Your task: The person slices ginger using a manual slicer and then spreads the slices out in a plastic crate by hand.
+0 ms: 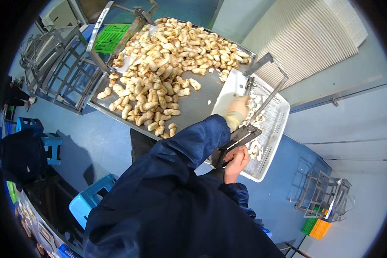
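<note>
My left hand [239, 111], in a pale glove, is closed at the upper part of a metal slicing frame [250, 134]; what its fingers hold is hidden. Below it, my bare right hand [236, 160] is curled against the lower end of that frame, its grip hidden. The frame stands over a white perforated tray [274, 129] holding scattered pale slices [257, 148]. A big pile of whole pale-brown mushrooms [159, 64] covers much of the steel table [187, 112] to the left of the tray.
Blue stools [85, 202] and a dark chair-like heap [23, 157] stand at left. Metal racks [64, 69], a green crate [109, 38] and a person's legs [17, 94] are at upper left. Corrugated white panels [301, 34] lean at upper right; another rack [327, 195] and crates [318, 228] sit at lower right.
</note>
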